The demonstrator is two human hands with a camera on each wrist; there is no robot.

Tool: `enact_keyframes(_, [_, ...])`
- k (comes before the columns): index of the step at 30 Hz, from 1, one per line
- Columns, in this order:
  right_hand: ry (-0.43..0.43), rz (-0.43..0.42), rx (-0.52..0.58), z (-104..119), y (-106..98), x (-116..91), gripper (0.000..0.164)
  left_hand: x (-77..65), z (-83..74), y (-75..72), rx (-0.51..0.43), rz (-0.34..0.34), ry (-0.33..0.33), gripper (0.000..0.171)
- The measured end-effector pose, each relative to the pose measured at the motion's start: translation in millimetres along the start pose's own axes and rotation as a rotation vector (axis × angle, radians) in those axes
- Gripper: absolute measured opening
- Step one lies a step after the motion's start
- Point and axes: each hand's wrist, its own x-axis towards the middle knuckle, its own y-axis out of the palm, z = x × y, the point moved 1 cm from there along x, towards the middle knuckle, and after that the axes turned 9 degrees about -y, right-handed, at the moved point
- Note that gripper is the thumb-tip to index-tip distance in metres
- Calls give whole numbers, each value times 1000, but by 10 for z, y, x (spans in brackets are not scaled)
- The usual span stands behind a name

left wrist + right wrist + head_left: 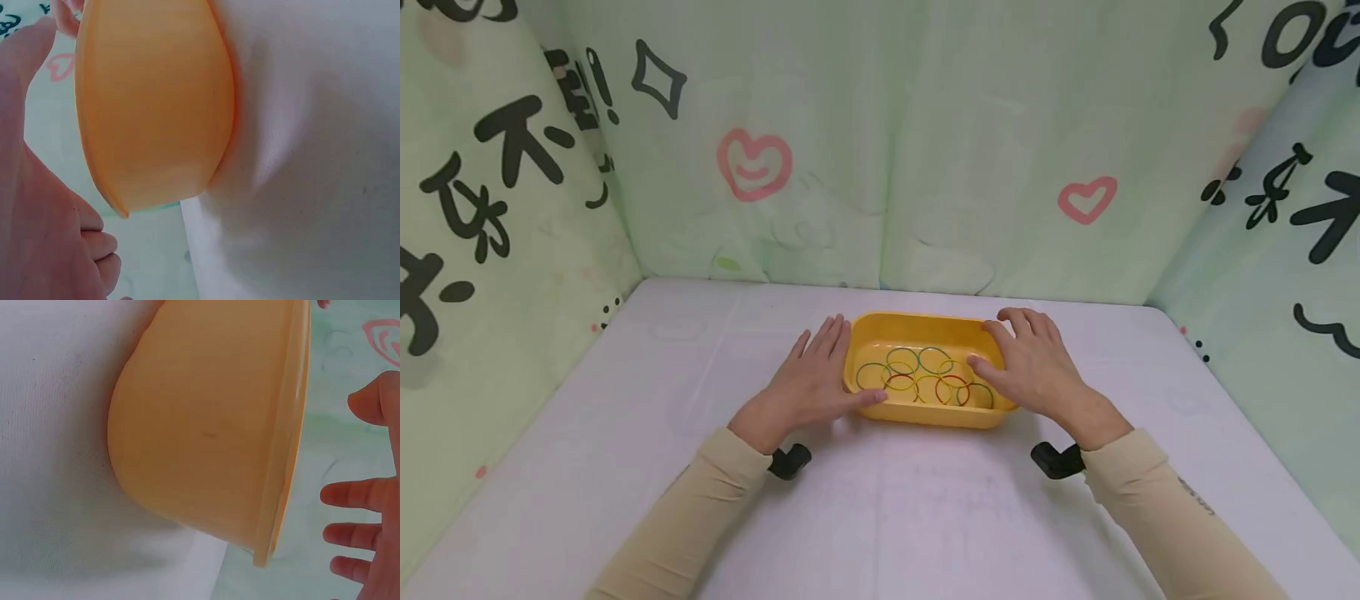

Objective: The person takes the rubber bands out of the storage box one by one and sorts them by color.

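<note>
A yellow plastic tray (925, 415) with rounded corners stands on the table, its long side facing me. Several thin coloured rings (937, 360), green, yellow and red, lie overlapping on its floor. At the tray's left end is my left hand (808, 383), fingers straight and thumb reaching over the near left corner. My right hand (1037, 367) hovers at the right end, thumb and fingers spread above the rim. In the right wrist view, a gap shows between the fingers (353, 492) and the tray's side wall (200, 425). Neither hand holds anything.
The table (895, 517) has a pale cover. Light green curtains (880, 167) with printed hearts and black lettering enclose it at the back and both sides. A black wrist device (790, 461) sits under the left wrist, another (1057, 460) under the right.
</note>
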Motion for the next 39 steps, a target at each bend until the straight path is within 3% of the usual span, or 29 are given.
enact_keyframes(8, [-20, -98, 14, 56, 35, 70, 40, -2, 34, 93, -21, 8, -37, 128])
enact_keyframes(16, [-16, -71, 9, 117, 86, 127, 36, -5, 14, 142, -53, -34, -33, 127])
enact_keyframes(24, [-19, -46, -9, 126, 111, 157, 37, 19, -56, 161, -15, -62, -17, 123])
enact_keyframes(39, [-26, -36, -23, 93, 186, 231, 31, 43, -62, 189, 17, -64, -23, 123])
